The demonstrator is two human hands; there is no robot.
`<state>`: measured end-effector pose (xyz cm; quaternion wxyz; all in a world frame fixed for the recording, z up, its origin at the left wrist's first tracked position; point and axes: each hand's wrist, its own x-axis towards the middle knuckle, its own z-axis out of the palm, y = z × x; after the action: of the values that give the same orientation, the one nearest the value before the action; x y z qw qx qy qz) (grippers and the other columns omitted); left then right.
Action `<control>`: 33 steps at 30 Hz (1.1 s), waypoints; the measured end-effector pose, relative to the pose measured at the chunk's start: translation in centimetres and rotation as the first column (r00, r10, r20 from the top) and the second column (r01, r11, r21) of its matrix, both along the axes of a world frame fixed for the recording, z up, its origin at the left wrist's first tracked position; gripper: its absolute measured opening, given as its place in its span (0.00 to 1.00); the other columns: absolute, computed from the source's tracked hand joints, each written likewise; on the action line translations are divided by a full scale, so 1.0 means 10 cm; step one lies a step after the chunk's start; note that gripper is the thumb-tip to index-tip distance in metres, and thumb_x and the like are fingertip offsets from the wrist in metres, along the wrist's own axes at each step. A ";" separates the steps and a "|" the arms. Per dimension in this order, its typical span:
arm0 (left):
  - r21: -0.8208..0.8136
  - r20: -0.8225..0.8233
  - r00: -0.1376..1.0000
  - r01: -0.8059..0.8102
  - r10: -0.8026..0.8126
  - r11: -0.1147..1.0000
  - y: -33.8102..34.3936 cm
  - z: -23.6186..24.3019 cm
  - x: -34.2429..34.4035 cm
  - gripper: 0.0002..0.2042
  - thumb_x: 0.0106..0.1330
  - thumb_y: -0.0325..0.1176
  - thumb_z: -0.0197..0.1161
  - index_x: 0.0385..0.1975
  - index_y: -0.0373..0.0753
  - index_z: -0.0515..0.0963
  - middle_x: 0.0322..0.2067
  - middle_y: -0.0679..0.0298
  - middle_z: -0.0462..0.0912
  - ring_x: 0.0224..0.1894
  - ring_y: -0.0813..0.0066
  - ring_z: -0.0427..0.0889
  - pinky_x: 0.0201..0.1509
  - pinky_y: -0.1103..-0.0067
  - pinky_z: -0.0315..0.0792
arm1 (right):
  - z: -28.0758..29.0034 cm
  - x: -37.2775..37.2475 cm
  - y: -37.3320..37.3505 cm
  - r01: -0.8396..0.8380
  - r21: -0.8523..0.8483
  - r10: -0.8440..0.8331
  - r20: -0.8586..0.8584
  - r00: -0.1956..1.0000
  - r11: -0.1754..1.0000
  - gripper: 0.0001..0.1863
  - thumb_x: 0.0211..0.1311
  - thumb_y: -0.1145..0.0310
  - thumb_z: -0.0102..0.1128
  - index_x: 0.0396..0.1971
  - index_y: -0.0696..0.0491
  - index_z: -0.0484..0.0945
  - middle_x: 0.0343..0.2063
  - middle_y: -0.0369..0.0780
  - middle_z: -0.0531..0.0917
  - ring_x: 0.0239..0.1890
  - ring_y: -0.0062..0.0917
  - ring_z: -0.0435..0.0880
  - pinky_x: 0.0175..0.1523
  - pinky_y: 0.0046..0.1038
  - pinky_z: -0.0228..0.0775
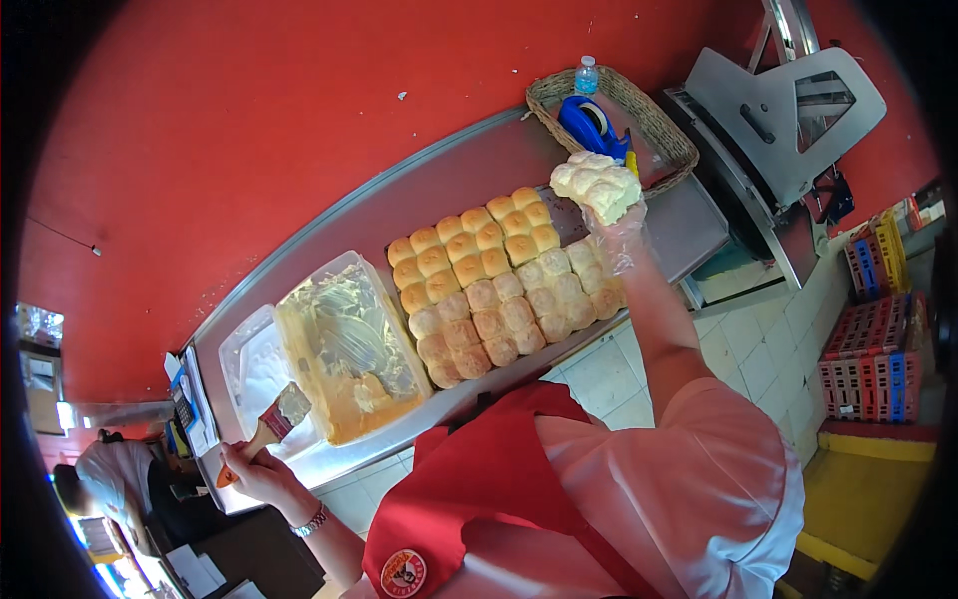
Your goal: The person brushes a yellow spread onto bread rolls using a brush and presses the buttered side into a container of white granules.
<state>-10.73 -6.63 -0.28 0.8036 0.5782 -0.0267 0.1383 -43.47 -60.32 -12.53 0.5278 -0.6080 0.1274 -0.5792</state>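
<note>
My left hand [257, 475] is closed on the handle of a broad brush [275, 423], its bristles coated in pale cream. Beside it are a translucent tub [349, 319] smeared with creamy yellow spread and another translucent container [244, 359]. Raised at upper right, my right hand [617, 230], in a clear plastic glove, holds a block of bun pieces [594, 182] with pale, lumpy surfaces. Below and left of it, blocks of rolls sit on the counter: golden-topped ones [464, 240] at the back, paler ones [489, 324] toward me.
The steel counter [329, 240] meets a red wall. A wicker basket [669, 140] holds a blue tape dispenser [589, 130] and bottle [586, 76]. A grey machine [758, 140] stands at right, near stacked crates [863, 359]. Another person [125, 474] bends at a desk at lower left.
</note>
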 end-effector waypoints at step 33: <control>0.188 0.067 0.987 -0.155 0.145 0.970 0.05 0.11 -0.37 0.10 0.64 0.37 0.62 0.26 0.37 0.74 0.19 0.72 0.71 0.14 0.92 0.62 0.14 0.91 0.52 | -0.11 0.56 -1.07 0.222 0.239 0.275 -0.950 -0.148 0.945 0.41 0.64 0.35 0.34 0.68 0.48 0.50 0.69 0.43 0.52 0.71 0.35 0.48 0.72 0.34 0.41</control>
<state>-14.45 -6.10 0.79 0.7300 0.6499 -0.0176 0.2107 -37.84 -71.00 -13.60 0.3487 -0.7388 0.5626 0.1263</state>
